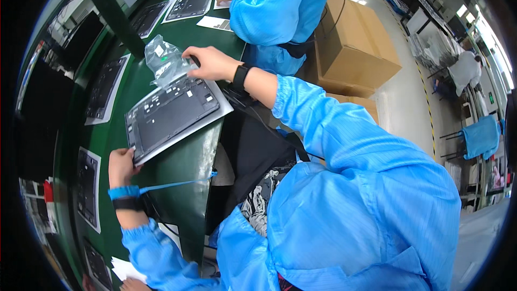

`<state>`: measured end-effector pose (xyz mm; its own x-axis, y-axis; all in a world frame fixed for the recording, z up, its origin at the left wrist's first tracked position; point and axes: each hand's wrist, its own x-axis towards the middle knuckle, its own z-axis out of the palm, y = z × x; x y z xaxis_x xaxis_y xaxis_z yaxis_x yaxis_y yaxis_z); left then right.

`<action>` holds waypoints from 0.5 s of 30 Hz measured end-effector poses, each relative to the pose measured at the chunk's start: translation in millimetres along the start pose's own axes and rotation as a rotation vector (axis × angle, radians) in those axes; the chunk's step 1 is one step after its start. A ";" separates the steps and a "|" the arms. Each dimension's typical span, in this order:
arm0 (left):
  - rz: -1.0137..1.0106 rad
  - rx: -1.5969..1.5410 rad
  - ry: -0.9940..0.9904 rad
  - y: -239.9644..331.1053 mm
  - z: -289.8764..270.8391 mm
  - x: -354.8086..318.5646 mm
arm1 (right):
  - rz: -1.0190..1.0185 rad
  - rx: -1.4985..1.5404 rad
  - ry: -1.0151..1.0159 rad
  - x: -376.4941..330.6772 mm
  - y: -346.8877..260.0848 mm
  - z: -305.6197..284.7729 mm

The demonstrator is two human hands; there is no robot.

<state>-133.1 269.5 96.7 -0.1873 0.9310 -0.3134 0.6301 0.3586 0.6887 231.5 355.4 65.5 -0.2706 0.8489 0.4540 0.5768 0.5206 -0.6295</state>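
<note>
A dark tablet-like casing (175, 116) with small white pads on its face lies tilted on a white sheet (223, 105) at the green bench's near edge. My left hand (121, 165) grips its lower left corner, fingers closed on the rim. Above its far right end, my right hand (215, 66) is closed round a small black object (195, 61), mostly hidden by the fingers. Just beyond that hand is a clear plastic bag (163, 59) with a white label and something green inside. A blue strap with a cord circles my left wrist.
More dark casings (89, 186) on white sheets line the green bench (183, 196). A green post (110, 13) rises behind the bag. A co-worker in a blue smock (274, 5) works at the far end. Cardboard boxes (355, 43) stand to the right, beside the aisle.
</note>
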 end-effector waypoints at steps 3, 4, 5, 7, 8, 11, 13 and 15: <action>0.000 -0.240 0.046 -20.6 4.5 -63.5 | -0.088 -0.019 0.124 7.8 9.5 -0.5; -0.017 -0.386 0.091 -25.6 10.0 -86.4 | -0.094 -0.065 0.198 9.1 12.9 -5.0; -0.041 -0.529 0.140 -31.2 16.8 -111.5 | -0.096 -0.104 0.267 9.8 17.2 -8.7; -0.051 -0.697 0.156 -54.1 29.7 -146.8 | -0.162 -0.165 0.315 14.9 25.1 -20.1; -0.067 -0.745 0.203 -62.2 39.5 -161.0 | -0.174 -0.223 0.302 18.4 33.9 -26.5; -0.136 -0.754 0.343 -85.5 66.9 -181.9 | -0.183 -0.305 0.189 21.5 43.2 -33.1; -0.182 -0.605 0.505 -86.8 77.9 -201.6 | -0.158 -0.362 0.090 19.0 31.5 -18.1; -0.093 -0.282 0.474 -87.1 81.2 -208.5 | -0.270 -0.338 0.179 5.2 29.6 -16.8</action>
<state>-87.7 38.6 48.9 -0.5920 0.8000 -0.0978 0.3806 0.3845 0.8410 260.2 373.7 59.8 -0.3250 0.6427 0.6938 0.7308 0.6363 -0.2471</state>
